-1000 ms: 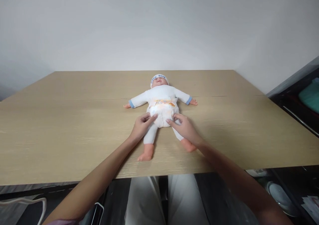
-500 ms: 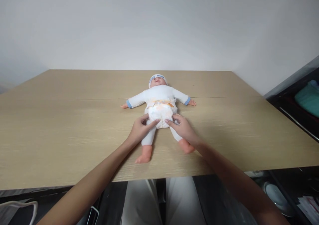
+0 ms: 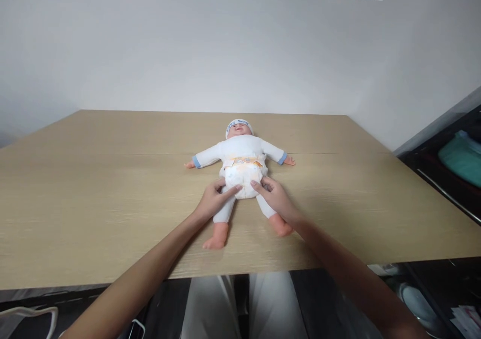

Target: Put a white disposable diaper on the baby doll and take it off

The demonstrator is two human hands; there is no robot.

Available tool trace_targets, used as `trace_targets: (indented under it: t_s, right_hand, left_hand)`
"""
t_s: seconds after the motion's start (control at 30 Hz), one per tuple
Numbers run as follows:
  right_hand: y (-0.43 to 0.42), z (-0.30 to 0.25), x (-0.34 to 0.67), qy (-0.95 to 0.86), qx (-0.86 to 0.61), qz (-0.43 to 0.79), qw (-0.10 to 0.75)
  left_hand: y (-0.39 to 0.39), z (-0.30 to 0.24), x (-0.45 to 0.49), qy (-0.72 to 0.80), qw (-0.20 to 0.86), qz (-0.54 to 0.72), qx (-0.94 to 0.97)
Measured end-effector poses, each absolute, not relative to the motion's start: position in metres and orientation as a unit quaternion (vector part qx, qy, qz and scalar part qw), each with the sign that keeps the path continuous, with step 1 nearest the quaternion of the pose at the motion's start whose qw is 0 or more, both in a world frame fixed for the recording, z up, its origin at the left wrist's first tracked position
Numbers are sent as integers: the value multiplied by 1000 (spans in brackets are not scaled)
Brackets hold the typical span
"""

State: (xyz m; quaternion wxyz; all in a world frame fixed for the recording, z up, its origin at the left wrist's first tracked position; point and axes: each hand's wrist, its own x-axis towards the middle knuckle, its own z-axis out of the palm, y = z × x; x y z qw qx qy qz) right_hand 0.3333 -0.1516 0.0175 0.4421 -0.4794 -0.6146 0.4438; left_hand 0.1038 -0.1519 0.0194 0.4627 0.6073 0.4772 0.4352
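A baby doll (image 3: 241, 145) in a white suit with blue cuffs lies on its back, head away from me and arms spread. Around its hips is a white diaper (image 3: 244, 175) with an orange patterned waistband. My left hand (image 3: 214, 199) grips the diaper's left leg edge, its thumb lying over the front and its fingers at the side. At the other leg edge my right hand (image 3: 278, 198) does the same. Some fingertips are hidden beside the doll's thighs. The doll's bare feet point toward me.
The doll rests on a light wooden table (image 3: 112, 209), which meets a pale wall (image 3: 210, 53). At the right stands a dark shelf with a green item (image 3: 462, 157) in it. Below the front edge are my legs (image 3: 214, 309) and a white cable (image 3: 50, 319).
The view has tilted up slightly, so an opening shows above the wall and the table sits lower. Both hands stay at the diaper's leg edges with hardly any movement.
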Motion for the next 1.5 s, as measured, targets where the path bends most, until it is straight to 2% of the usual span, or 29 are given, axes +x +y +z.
trace_targets:
  t_s: [0.73,0.83,0.97,1.2,1.5]
  right_hand:
    - [-155,30,338,-604,-492,455,431]
    - [-156,33,339,-634,-495,422,418]
    - [-155,31,341,-663,-511,374,400]
    - [-152,28,341,-638,-485,435,411]
    - [-154,30,344,-660,-460,433,407]
  left_hand:
    - [-155,28,107,495,500,455,545]
    - [-154,27,106,496,506,450,543]
    - [-154,27,105,503,484,442,562]
    - [-156,26,103,498,391,410,656]
    - [-149,21,98,465,416,404,669]
